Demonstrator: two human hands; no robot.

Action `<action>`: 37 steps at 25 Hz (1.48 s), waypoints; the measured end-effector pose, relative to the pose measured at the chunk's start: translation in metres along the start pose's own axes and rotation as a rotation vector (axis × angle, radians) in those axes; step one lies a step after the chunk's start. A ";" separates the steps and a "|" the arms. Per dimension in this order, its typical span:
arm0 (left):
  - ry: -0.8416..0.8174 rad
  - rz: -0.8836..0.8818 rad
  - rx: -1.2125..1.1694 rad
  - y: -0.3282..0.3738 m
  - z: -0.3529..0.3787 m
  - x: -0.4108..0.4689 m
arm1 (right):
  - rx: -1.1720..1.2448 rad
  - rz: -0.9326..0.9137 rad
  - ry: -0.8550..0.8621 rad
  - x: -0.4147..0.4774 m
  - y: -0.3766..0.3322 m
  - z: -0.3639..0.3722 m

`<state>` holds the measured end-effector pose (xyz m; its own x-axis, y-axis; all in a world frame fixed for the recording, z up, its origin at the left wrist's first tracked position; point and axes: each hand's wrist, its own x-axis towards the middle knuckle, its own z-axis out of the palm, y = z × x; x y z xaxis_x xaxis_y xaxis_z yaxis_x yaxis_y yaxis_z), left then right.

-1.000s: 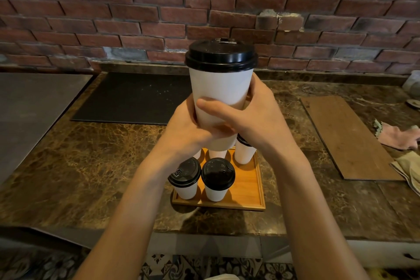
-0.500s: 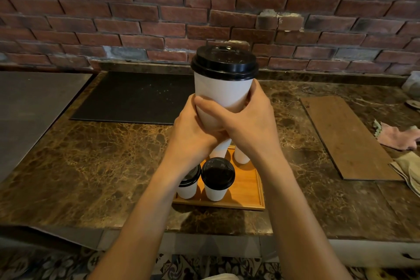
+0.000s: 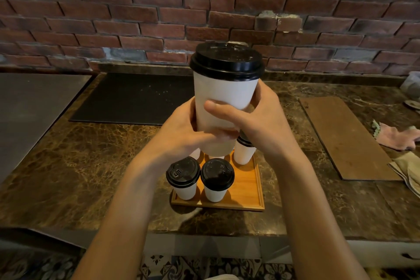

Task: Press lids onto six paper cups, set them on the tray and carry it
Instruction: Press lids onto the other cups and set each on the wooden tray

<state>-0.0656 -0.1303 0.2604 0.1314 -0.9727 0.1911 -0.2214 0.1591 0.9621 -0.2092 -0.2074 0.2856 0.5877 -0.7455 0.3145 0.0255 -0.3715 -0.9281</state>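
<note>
Brown marble counter (image 3: 68, 177), brick wall (image 3: 136, 18) behind. Wooden tray (image 3: 246, 188) bears lidded cups. Left hand (image 3: 181, 134) and right hand (image 3: 261, 125) wrap curled fingers round raised lidded cup (image 3: 223, 95).

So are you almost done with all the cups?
Nearly. On the tray, the front left cup, front right cup and back right cup wear lids. Bits of more cups show behind them, lids hidden. The left hand and right hand grip the held cup, its lid on, above the tray. Left: set it down, likely in the bare right spot, then carry the tray.
</note>
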 end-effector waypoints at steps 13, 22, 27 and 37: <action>-0.050 0.014 -0.131 -0.001 0.004 -0.002 | 0.002 0.055 -0.107 -0.001 0.001 -0.004; 0.182 0.033 -0.039 -0.004 0.012 0.002 | -0.105 0.080 -0.003 0.000 -0.005 0.005; 0.358 0.020 0.045 -0.011 0.030 0.008 | -0.191 0.121 0.178 -0.001 0.003 0.022; 0.259 0.016 0.050 -0.009 0.024 0.007 | -0.146 0.101 0.189 0.002 -0.001 0.011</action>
<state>-0.0859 -0.1427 0.2481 0.3694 -0.8933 0.2559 -0.2717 0.1595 0.9491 -0.1994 -0.2025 0.2845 0.4197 -0.8679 0.2657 -0.1510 -0.3554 -0.9224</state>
